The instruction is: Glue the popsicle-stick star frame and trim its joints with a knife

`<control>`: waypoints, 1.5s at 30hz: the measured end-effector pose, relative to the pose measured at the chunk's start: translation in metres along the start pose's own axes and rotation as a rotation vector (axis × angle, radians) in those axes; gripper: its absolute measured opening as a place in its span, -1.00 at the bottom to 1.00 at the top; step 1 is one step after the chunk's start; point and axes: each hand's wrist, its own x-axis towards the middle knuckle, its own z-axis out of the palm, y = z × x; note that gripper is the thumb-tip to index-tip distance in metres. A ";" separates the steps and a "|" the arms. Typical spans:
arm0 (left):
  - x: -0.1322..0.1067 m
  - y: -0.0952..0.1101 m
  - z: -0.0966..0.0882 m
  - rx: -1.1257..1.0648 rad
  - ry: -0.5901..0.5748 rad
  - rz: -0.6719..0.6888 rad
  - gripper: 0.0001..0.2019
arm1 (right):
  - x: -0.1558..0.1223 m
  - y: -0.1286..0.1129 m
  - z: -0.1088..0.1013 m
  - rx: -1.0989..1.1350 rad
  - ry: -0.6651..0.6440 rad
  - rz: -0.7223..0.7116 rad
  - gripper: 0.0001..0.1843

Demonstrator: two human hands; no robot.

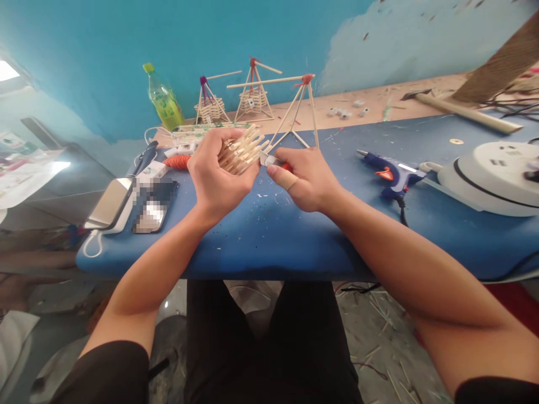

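My left hand [221, 171] is wrapped round a small lattice of stacked wooden sticks [242, 150], raised above the blue table [261, 235]. My right hand [305, 177] grips a utility knife [269, 159], its red part showing between the fingers. The blade touches or nearly touches the right-hand ends of the sticks; which one I cannot tell. A band the colour of tape circles one right finger. Just behind the hands stands a stick frame [291, 115] tied with red thread at its top. A spool of orange thread [177, 162] lies by my left hand.
At the back are two more stick models [210, 106] and a green-yellow bottle [163, 101]. To the right lie a blue glue gun [393, 175], a white round appliance [492, 177] and a hammer [467, 112]. Phones [110, 203] rest at the left edge.
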 end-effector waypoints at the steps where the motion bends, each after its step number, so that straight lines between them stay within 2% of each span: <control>1: 0.000 0.000 0.000 -0.002 -0.001 -0.002 -0.51 | 0.000 0.000 0.000 -0.001 -0.003 0.001 -0.51; 6: 0.001 -0.001 -0.001 -0.045 -0.021 -0.039 -0.48 | 0.000 -0.002 0.001 -0.019 0.011 0.020 -0.52; 12: 0.004 0.001 -0.001 -0.059 -0.037 -0.100 -0.55 | 0.000 0.000 0.002 -0.074 0.033 0.046 -0.52; 24: 0.007 0.005 -0.003 -0.042 -0.041 -0.102 -0.56 | 0.001 -0.006 -0.001 -0.148 0.042 0.126 -0.55; 28: 0.010 0.011 -0.005 -0.098 -0.032 -0.138 -0.56 | 0.006 0.008 -0.010 -0.096 0.094 0.158 -0.50; 30: 0.013 0.012 -0.007 -0.168 -0.055 -0.215 -0.54 | 0.009 0.019 -0.017 -0.072 0.195 0.206 -0.46; 33: 0.020 0.009 -0.009 -0.330 -0.134 -0.441 -0.48 | 0.010 0.025 -0.022 -0.035 0.322 0.200 -0.45; 36: 0.025 0.003 -0.008 -0.491 -0.278 -0.644 -0.50 | 0.005 0.018 -0.018 0.015 0.303 0.030 -0.49; 38: 0.025 0.001 -0.008 -0.532 -0.350 -0.685 -0.53 | 0.002 0.011 -0.013 0.002 0.257 -0.093 -0.48; 41: 0.021 0.002 -0.007 -0.479 -0.345 -0.618 -0.54 | 0.000 0.007 -0.008 0.016 0.247 -0.161 -0.50; 45: 0.014 0.009 -0.006 -0.233 -0.236 -0.346 -0.48 | 0.001 0.006 -0.005 0.148 0.303 -0.149 -0.65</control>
